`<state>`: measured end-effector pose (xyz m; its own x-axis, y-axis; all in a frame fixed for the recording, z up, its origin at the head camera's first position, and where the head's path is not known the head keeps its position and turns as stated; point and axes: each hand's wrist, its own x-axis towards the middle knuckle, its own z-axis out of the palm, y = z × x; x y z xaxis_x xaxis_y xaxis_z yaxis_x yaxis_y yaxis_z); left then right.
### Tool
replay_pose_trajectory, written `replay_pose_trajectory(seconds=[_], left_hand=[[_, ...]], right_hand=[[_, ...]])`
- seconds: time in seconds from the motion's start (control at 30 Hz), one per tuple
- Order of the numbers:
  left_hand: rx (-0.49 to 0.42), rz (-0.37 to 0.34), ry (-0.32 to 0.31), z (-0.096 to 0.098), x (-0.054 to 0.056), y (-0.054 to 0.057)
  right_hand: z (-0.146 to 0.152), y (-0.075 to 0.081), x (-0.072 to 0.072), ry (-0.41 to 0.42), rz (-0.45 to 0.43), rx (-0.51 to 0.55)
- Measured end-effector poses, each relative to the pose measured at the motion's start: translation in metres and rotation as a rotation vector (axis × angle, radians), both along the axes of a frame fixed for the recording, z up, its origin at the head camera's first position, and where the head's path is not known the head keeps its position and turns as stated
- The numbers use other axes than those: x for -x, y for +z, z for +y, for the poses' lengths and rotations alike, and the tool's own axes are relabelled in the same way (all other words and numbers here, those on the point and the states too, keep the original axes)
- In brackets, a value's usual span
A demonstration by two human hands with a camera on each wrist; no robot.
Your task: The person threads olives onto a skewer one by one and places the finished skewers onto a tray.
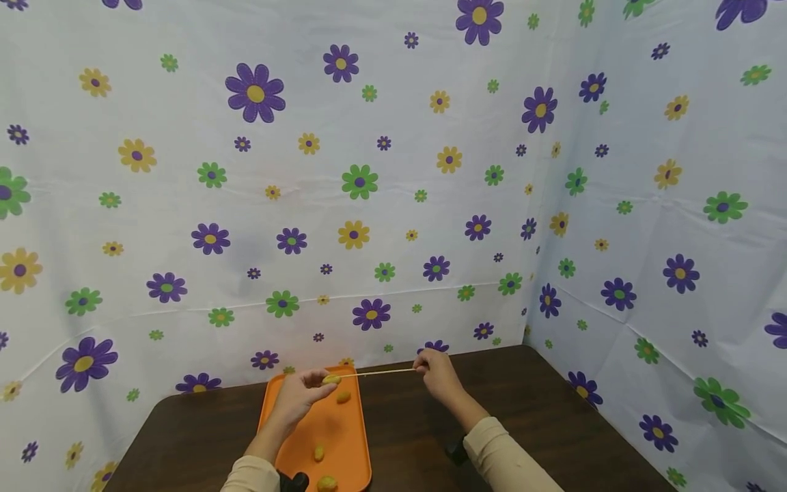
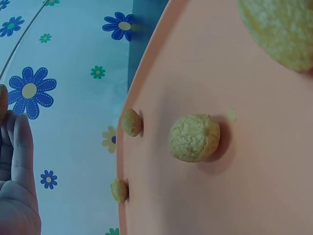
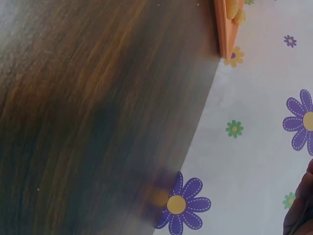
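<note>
Above the far end of an orange tray, my left hand pinches a round yellow puffed shell between thumb and fingers. A thin, straight, pale stick like a skewer runs level from that shell to my right hand, whose curled fingers grip its other end. Whether the stick passes into the shell cannot be made out. In the left wrist view, only part of the left hand shows at the edge; the right wrist view likewise catches a sliver of the right hand.
More yellow puffed shells lie spread on the tray, including one near the middle in the left wrist view. The tray rests on a dark wooden table. Behind and to the right hangs a white flowered cloth.
</note>
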<state>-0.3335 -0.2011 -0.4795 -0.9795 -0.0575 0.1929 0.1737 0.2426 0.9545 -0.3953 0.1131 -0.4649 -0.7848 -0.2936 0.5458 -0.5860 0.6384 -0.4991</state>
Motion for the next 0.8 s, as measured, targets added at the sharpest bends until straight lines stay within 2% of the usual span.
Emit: replay_pose_trajectory(seconds=[0.3, 0.5, 0.6, 0.8], left_hand=[[0.043, -0.016, -0.039, -0.001, 0.002, 0.004], [0.047, -0.035, -0.046, -0.002, 0.0, 0.003], [-0.025, -0.04, -0.044, -0.001, -0.001, 0.002], [-0.29, -0.028, -0.03, 0.002, -0.002, -0.001]], right_hand=[[-0.005, -0.005, 0.001, -0.009, 0.028, -0.036], [-0.01, -0.005, 0.0, -0.011, 0.013, -0.024], [-0.011, -0.004, -0.002, -0.008, -0.009, -0.018], [-0.015, -0.003, -0.005, -0.007, -0.067, 0.005]])
